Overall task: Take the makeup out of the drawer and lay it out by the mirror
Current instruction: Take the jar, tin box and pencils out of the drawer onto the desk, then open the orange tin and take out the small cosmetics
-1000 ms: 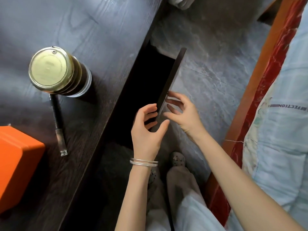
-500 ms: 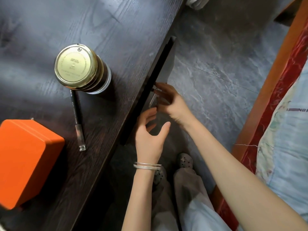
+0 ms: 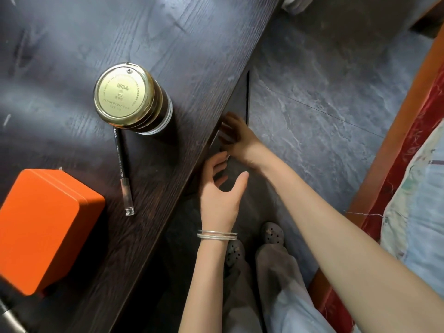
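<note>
The dark drawer front [image 3: 243,97] sits almost flush under the edge of the dark wooden table [image 3: 182,34]. My right hand [image 3: 240,139] lies against the drawer front with its fingers stretched flat, their tips partly hidden under the table edge. My left hand [image 3: 219,195], with bangles on the wrist, hovers open just below it and holds nothing. On the table stand a gold-lidded round jar [image 3: 125,97] and, touching its base, a black makeup pencil [image 3: 122,164] with a clear cap. No mirror is in view.
An orange box [image 3: 40,224] stands on the table at the left, and a metal tube end [image 3: 9,318] shows at the bottom left corner. An orange bed frame [image 3: 394,140] with bedding runs along the right. My feet in grey clogs [image 3: 272,233] stand on the grey floor.
The drawer has gone from wide open to nearly shut, with my right hand pressing on its front. My left hand has come off the drawer front and stayed open.
</note>
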Available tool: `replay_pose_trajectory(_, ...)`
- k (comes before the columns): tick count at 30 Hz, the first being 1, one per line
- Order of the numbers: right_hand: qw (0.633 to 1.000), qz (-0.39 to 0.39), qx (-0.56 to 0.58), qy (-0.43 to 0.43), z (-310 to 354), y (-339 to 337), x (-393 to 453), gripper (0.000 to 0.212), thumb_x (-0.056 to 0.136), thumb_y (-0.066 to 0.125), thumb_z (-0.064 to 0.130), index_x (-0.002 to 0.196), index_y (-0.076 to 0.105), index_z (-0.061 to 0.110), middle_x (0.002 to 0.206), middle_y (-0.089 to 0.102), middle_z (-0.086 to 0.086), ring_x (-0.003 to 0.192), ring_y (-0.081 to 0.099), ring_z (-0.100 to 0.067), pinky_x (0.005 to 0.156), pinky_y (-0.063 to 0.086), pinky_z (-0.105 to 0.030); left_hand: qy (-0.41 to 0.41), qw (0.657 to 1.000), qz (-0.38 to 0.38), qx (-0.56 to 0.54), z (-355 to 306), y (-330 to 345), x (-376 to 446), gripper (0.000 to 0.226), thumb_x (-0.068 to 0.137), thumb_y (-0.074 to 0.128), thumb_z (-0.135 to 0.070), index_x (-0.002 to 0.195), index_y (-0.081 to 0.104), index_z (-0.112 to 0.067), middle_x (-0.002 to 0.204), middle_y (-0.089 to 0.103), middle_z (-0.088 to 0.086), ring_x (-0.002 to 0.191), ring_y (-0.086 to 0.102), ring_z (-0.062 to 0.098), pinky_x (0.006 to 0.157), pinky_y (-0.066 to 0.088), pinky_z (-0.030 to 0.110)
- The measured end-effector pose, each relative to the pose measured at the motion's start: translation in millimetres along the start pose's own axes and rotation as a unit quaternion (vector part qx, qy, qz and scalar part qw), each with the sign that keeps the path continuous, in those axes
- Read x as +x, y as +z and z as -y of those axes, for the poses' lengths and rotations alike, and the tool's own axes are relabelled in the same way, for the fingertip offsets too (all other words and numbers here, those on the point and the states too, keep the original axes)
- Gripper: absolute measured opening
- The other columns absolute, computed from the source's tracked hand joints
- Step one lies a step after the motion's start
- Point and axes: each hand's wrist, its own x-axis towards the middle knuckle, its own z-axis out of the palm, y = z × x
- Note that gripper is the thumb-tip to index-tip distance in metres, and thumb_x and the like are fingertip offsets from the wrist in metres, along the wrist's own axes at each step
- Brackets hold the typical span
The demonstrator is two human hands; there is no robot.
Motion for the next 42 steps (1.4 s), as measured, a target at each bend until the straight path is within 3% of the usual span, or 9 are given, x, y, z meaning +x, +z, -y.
replay_pose_trajectory(3, 1.0, 0.009, 0.001, -0.012, -2, -2, -6, 0.069, 0.076, 0.047, -0.028, 0.137, 0.034, 0.001, 0.145, 0.031, -0.014, 0.129, 0.041, -0.023, 0.08, 0.049, -0.015, 0.003, 1.0, 0.0, 0.003, -2, 1, -3, 0.044, 0.076, 0.072, -0.003, 0.106, 0.052, -0.029, 0.112, 0.057, -0.011, 0.108, 0.056, 0.006, 0.095, 0.047, 0.027)
replay_pose_trajectory(5, 1.0, 0.018, 0.009, -0.015, -4, -6, -11, 0.069, 0.076, 0.049, -0.025, 0.137, 0.036, 0.006, 0.14, 0.042, -0.015, 0.126, 0.047, -0.021, 0.078, 0.05, -0.015, 0.01, 1.0, 0.003, 0.01, -4, 1, -5, 0.043, 0.076, 0.072, -0.003, 0.106, 0.053, -0.028, 0.11, 0.057, -0.012, 0.106, 0.056, 0.004, 0.094, 0.048, 0.026)
replay_pose_trajectory(9, 1.0, 0.02, 0.002, -0.02, 0, -20, -32, 0.07, 0.068, 0.058, -0.007, 0.133, 0.042, 0.012, 0.13, 0.055, -0.008, 0.123, 0.052, -0.017, 0.098, 0.046, -0.025, 0.026, 1.0, 0.002, 0.014, -7, 0, -11, 0.045, 0.075, 0.074, -0.005, 0.105, 0.053, -0.032, 0.109, 0.058, -0.016, 0.104, 0.057, 0.002, 0.091, 0.049, 0.023)
replay_pose_trajectory(12, 0.999, 0.015, -0.016, -0.031, 15, -32, -59, 0.067, 0.067, 0.055, 0.002, 0.13, 0.043, 0.017, 0.13, 0.053, -0.003, 0.125, 0.05, -0.011, 0.103, 0.041, -0.023, 0.038, 0.999, -0.001, 0.017, -13, -3, -15, 0.044, 0.074, 0.075, -0.013, 0.11, 0.054, -0.027, 0.112, 0.058, -0.016, 0.107, 0.057, 0.004, 0.091, 0.049, 0.025)
replay_pose_trajectory(19, 0.997, 0.02, -0.033, -0.065, 74, -50, -131, 0.061, 0.079, 0.061, -0.014, 0.129, 0.043, 0.018, 0.131, 0.051, -0.006, 0.125, 0.049, -0.012, 0.109, 0.036, -0.028, 0.075, 0.997, 0.009, 0.02, -62, -15, -41, 0.043, 0.07, 0.072, -0.025, 0.109, 0.054, -0.03, 0.118, 0.056, -0.002, 0.109, 0.056, 0.008, 0.09, 0.049, 0.025)
replay_pose_trajectory(23, 0.994, 0.02, -0.062, -0.091, 114, -48, -167, 0.062, 0.079, 0.064, -0.011, 0.127, 0.044, 0.021, 0.128, 0.053, -0.002, 0.124, 0.05, -0.011, 0.109, 0.037, -0.029, 0.078, 0.997, 0.001, 0.011, -93, -30, -64, 0.044, 0.071, 0.073, -0.025, 0.109, 0.054, -0.031, 0.119, 0.057, -0.002, 0.108, 0.057, 0.007, 0.09, 0.048, 0.025)
replay_pose_trajectory(29, 0.979, 0.058, -0.127, -0.15, 177, -29, -207, 0.061, 0.072, 0.069, 0.011, 0.123, 0.045, 0.034, 0.125, 0.056, 0.006, 0.121, 0.051, -0.004, 0.108, 0.038, -0.03, 0.078, 0.996, -0.039, -0.019, -139, -53, -102, 0.042, 0.076, 0.076, -0.014, 0.109, 0.055, -0.031, 0.119, 0.058, -0.003, 0.108, 0.057, 0.006, 0.09, 0.048, 0.024)
replay_pose_trajectory(42, 0.95, 0.189, -0.171, -0.181, 232, 45, -214, 0.064, 0.079, 0.069, -0.004, 0.13, 0.046, 0.026, 0.129, 0.057, 0.004, 0.125, 0.049, -0.007, 0.111, 0.035, -0.033, 0.073, 0.98, -0.174, -0.066, -167, -135, -141, 0.042, 0.074, 0.075, -0.009, 0.103, 0.055, -0.031, 0.113, 0.059, -0.004, 0.104, 0.058, 0.005, 0.089, 0.047, 0.023)
